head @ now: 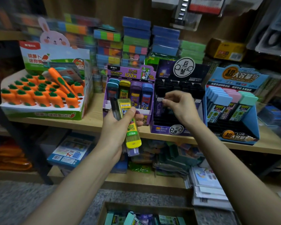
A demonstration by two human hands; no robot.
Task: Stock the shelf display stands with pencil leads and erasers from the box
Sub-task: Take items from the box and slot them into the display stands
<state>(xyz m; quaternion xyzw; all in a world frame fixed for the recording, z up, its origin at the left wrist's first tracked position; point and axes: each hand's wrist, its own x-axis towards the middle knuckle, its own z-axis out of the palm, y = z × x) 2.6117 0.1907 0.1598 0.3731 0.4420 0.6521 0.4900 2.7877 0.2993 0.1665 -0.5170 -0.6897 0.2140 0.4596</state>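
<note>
My left hand (116, 127) grips a small stack of pencil lead cases, a yellow case (131, 122) on top with a purple one and a dark one under it, in front of the purple Ultraman lead stand (130, 73). My right hand (180, 108) is over the black-and-purple lead stand (183, 67), thumb and forefinger pinching the top of a dark purple case (159, 108) that stands in a front slot. A blue stand (238, 75) to the right holds leads with blue, pink and mint caps. The cardboard box (104, 208) of stock lies on the floor below.
A carrot-shaped cutter display (55, 114) fills the left of the wooden shelf (94, 117). Stacks of coloured sticky notes (135, 39) stand behind the stands. The lower shelf carries packets and booklets (71, 151). Grey carpet (23, 200) lies around the box.
</note>
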